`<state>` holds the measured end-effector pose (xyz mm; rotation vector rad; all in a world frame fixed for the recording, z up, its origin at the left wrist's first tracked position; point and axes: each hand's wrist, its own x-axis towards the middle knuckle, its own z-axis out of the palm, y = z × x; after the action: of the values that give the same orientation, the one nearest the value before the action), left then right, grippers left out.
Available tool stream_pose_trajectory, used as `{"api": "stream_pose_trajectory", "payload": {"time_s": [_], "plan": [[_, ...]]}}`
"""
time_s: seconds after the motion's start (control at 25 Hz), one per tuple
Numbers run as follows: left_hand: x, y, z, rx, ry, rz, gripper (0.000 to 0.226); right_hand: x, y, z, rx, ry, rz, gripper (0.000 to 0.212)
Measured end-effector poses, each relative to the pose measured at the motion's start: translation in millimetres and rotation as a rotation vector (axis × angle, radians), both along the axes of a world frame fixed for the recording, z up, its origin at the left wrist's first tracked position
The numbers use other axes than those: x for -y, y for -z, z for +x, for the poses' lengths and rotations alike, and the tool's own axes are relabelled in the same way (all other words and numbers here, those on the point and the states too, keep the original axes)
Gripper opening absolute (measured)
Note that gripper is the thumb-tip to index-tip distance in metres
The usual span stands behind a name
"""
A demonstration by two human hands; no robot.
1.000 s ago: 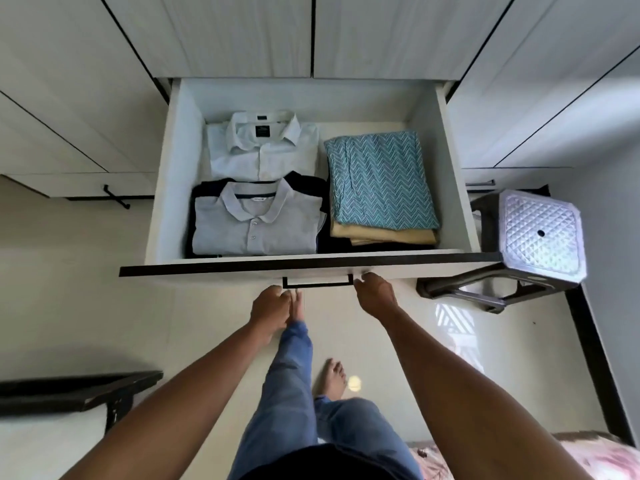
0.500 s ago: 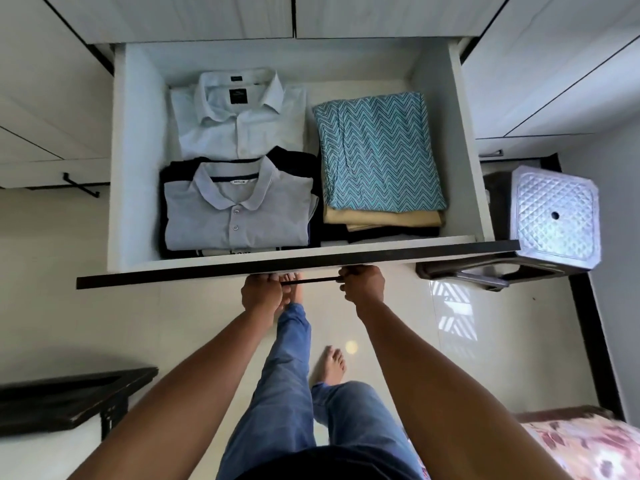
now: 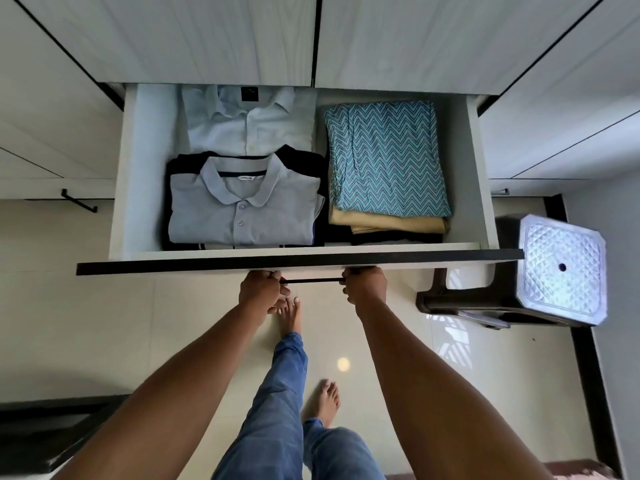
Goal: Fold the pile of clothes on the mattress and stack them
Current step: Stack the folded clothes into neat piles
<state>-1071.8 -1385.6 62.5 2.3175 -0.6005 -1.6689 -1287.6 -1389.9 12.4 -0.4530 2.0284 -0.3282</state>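
Head view, the only view. Drawer (image 3: pixel 138 168) standing open from the wardrobe (image 3: pixel 207 36), front panel nearest the camera. Left hand (image 3: pixel 262 293) curled round the left end of the thin dark handle (image 3: pixel 311 280); right hand (image 3: pixel 365 287) curled round the right end. Nothing else held in either.

Clothes found folded and stacked inside the drawer.
- **Left side:** grey polo shirt (image 3: pixel 242 209) on top of a dark garment (image 3: pixel 304 161). White collared shirt (image 3: pixel 246 123) behind it, collar just under the wardrobe's lower edge.
- **Right side:** zigzag-patterned garment (image 3: pixel 384 157) on top of a tan garment (image 3: pixel 384 225), darker fabric beneath.

Plastic stool (image 3: pixel 561 271) just beside the drawer's right front corner. No clear sight of the mattress.

Judged step: folding and stacking complete, storing in hand. Direction of drawer travel not determinable from this frame.

Next move, if closing: an even, level push from both hands along the runners. Stacks to be kept below the rim, fingers clear of where the front panel seats, stool left undisturbed.
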Motion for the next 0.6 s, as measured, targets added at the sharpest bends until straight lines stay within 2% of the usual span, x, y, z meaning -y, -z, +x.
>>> {"api": "stream_pose_trajectory", "payload": {"time_s": [0.44,0.6], "plan": [[93.4,-0.9,4.7,0.033,0.075,-0.031,0.029,91.9,-21.9,12.6,0.013,0.014,-0.045,0.029],[133.3,-0.1,8.0,0.034,0.087,-0.047,0.031,131.7,-36.9,18.8,0.0,-0.014,-0.066,0.018]]}}
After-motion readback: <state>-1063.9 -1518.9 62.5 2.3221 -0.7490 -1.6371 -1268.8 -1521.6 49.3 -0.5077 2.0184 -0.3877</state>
